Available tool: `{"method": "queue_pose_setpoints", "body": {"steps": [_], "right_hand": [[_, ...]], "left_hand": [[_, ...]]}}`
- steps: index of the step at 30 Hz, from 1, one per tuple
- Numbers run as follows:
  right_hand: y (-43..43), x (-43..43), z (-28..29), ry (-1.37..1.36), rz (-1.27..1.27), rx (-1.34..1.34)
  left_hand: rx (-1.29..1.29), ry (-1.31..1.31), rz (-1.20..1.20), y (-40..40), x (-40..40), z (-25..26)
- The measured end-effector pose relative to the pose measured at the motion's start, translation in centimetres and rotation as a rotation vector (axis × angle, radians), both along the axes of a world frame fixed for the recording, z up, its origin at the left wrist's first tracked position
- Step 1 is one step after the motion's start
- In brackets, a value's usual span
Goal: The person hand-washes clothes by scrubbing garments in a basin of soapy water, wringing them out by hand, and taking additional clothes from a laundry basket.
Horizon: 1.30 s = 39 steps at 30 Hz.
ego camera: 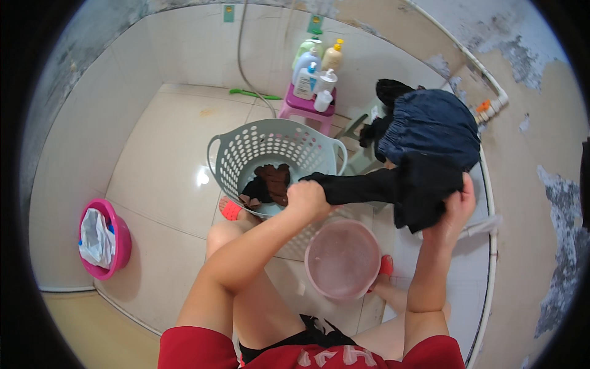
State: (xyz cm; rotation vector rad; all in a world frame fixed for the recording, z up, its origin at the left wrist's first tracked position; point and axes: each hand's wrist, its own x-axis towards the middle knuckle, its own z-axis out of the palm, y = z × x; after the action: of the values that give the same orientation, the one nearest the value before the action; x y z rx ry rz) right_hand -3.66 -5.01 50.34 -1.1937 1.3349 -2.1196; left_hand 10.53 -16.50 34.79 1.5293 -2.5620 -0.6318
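Observation:
A black cloth garment [364, 187] stretches between my two hands. My left hand [309, 199] is closed around its narrow end, over the right rim of the grey-green perforated laundry basket [272, 133]. At the wider end, my right hand [454, 207] grips the fabric near its outer edge, just below a blue denim garment [428, 122]. Inside the basket lie a brown cloth [274, 180] and a black cloth [257, 190]. Below the stretched garment, a pink basin [343, 259] stands on the floor between my feet.
Pump bottles [306, 80] crowd a pink stool [306, 110] behind the basket. The denim and other black clothes [392, 92] are piled on a green plastic seat [364, 159]. A bright pink basin [120, 240] with a white plastic bag is at far left. A pipe [493, 184] follows the right wall.

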Motion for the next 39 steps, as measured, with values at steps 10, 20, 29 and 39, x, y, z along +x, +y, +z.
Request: {"method": "queue_pose_setpoints", "body": {"steps": [10,20,29,39], "right_hand": [[13.8,-8.6,-1.7,0.183,-0.338,-0.684],[13.7,-8.9,-15.1,-0.295,-0.783,0.284],[14.9,-10.3,-37.5,0.221,-0.58,1.467],[13.1,-6.2,-50.5,0.999,0.093,1.71]], "left_hand": [[0.382,1.091,-0.462,2.6,-2.9,2.3],[0.638,0.516,-0.414,7.3,-6.2,-5.1],[0.329,-0.019,-0.521,6.9,-6.4,-15.3],[0.513,-0.118,-0.652,11.1,-4.3,-16.5]]}}
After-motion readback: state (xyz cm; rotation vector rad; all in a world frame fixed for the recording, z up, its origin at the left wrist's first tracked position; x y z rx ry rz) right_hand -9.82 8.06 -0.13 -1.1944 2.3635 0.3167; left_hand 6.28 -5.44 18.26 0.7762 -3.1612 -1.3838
